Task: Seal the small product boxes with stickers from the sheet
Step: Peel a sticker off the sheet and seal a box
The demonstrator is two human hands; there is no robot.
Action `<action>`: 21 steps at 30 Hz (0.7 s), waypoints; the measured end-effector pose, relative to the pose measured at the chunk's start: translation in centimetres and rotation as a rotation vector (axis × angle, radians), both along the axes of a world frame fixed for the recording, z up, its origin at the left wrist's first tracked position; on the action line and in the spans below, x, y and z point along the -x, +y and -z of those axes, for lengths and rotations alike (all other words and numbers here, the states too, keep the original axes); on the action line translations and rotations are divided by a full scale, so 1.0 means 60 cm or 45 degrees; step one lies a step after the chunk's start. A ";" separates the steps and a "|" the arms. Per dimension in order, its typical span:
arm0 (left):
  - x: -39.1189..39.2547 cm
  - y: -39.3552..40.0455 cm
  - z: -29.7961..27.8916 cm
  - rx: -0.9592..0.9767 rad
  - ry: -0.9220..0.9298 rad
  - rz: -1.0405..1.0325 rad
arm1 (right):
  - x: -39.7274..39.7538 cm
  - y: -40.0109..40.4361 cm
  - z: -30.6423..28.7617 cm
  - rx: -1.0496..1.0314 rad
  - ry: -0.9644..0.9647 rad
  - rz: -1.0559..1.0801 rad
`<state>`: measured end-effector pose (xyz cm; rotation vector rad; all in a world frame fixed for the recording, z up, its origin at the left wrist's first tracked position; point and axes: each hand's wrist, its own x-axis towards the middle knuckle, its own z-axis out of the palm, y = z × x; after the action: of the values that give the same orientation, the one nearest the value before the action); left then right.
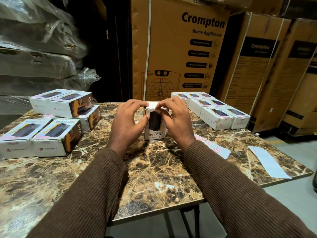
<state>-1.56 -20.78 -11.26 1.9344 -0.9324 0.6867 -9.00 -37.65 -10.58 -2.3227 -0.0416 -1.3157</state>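
Nearest the camera, two forearms in brown ribbed sleeves [96, 191] are stretched over the marble-patterned table [154, 169]. To the right of the arms, the sticker sheet [212, 146] is laid flat just beside the right wrist, with pink stickers on it; it seems to be kept there for a short reach. A second white strip [269, 162] is left further right, near the table edge (probably a used backing, though that cannot be confirmed).

At the centre, one small product box [155, 124] is stood on end on the table, its "HALLEY 20K" print upside down. It is gripped by the left hand [127, 121], thumb on the front face and fingers curled over the top edge, apparently to steady it. The top flap is pinched and pressed by the curled fingers of the right hand [175, 119]; a sticker is judged to be under them, but it is hidden.

To the left, a stack of boxes [56, 121] is piled loosely. Further back on the right, a neat row of boxes [216, 109] is set, with pink tabs visible on their ends, so these are taken as sealed. Behind the table, large cartons [180, 48] are stacked.
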 end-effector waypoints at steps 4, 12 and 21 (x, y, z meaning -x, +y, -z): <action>-0.001 0.000 0.001 -0.012 0.003 -0.003 | -0.001 0.001 -0.003 -0.038 0.002 0.000; -0.003 0.000 0.002 -0.014 0.012 -0.014 | 0.000 -0.003 0.002 -0.093 -0.001 -0.088; -0.001 0.000 0.002 -0.015 0.009 -0.008 | 0.003 -0.005 0.001 -0.164 -0.051 -0.109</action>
<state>-1.50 -20.77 -11.36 1.9498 -0.9283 0.6789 -9.19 -37.97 -10.61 -2.1624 -0.0667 -1.2841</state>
